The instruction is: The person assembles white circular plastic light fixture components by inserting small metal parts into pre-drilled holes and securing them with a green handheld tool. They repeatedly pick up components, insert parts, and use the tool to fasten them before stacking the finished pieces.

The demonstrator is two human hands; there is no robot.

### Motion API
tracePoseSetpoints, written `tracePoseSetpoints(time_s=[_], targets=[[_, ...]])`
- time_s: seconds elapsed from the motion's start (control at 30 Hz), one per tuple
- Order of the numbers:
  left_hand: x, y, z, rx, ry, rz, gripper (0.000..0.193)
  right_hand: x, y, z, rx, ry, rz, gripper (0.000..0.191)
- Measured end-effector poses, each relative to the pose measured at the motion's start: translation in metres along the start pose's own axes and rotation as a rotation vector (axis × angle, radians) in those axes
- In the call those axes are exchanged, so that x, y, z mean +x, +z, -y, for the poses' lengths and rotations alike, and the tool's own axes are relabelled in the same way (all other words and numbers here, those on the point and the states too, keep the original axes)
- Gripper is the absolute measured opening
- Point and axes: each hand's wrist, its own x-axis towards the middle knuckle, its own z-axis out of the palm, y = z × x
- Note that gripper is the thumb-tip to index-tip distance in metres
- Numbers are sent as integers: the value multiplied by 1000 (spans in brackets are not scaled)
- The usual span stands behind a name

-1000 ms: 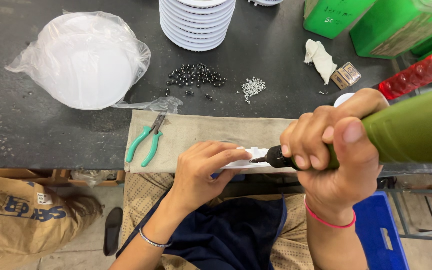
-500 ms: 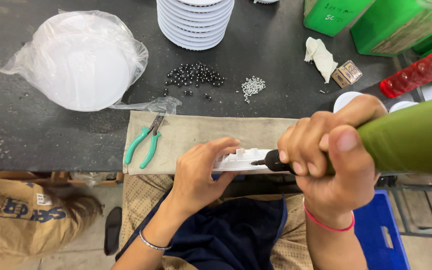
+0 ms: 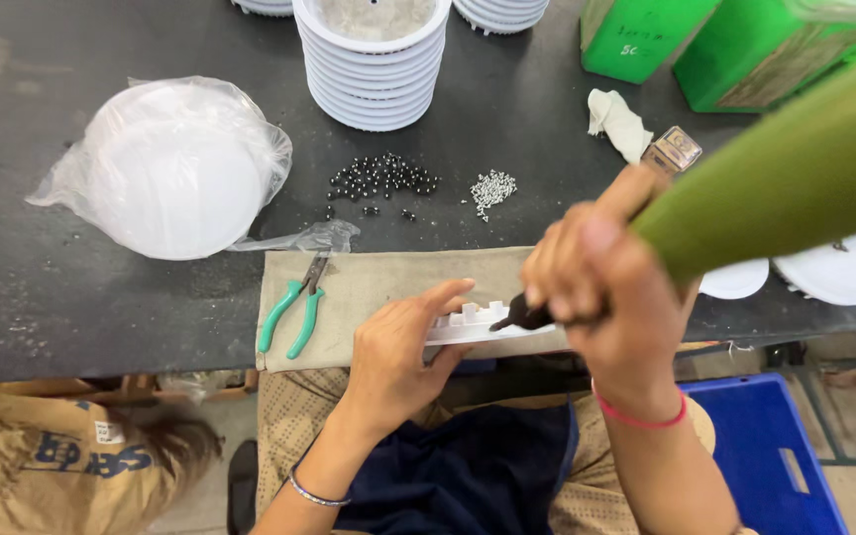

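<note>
My left hand (image 3: 400, 352) grips a flat white plastic part (image 3: 478, 325) with small raised tabs, held at the near edge of a tan cloth (image 3: 388, 277). My right hand (image 3: 601, 287) is wrapped around a thick green power tool (image 3: 795, 168) whose dark tip (image 3: 522, 314) rests on the white part. Green-handled pliers (image 3: 292, 312) lie on the cloth to the left of my left hand.
On the dark table sit a bagged white round cover (image 3: 175, 168), a stack of white ribbed discs (image 3: 374, 59), dark beads (image 3: 380, 180), small silver screws (image 3: 492, 188), a white rag (image 3: 618, 121), green boxes (image 3: 735, 45) and white discs (image 3: 829, 267). A blue crate (image 3: 775, 456) stands at lower right.
The view has shifted down, so the table items sit lower in frame. My right hand with the tool has tilted and risen slightly; the tip stays on the white part.
</note>
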Motion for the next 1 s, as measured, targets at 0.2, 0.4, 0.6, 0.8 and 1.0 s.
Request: tracePoseSetpoints(time_s=[0.2, 0.4, 0.6, 0.8, 1.0], targets=[[-6, -15, -11, 19, 21, 31, 66, 47, -35, -18, -53, -13, -229, 25], [-15, -22, -11, 31, -16, 53, 49, 54, -64, -50, -261, -66, -208, 30], [-22, -28, -5, 22, -87, 59, 44, 48, -70, -61, -326, -64, -193, 33], [-36, -32, 11, -42, -227, -4, 38, 18, -99, -74, -186, -143, -27, 61], [-50, -15, 41, -940, -556, -412, 48, -84, -117, -130, 157, 130, -105, 59]])
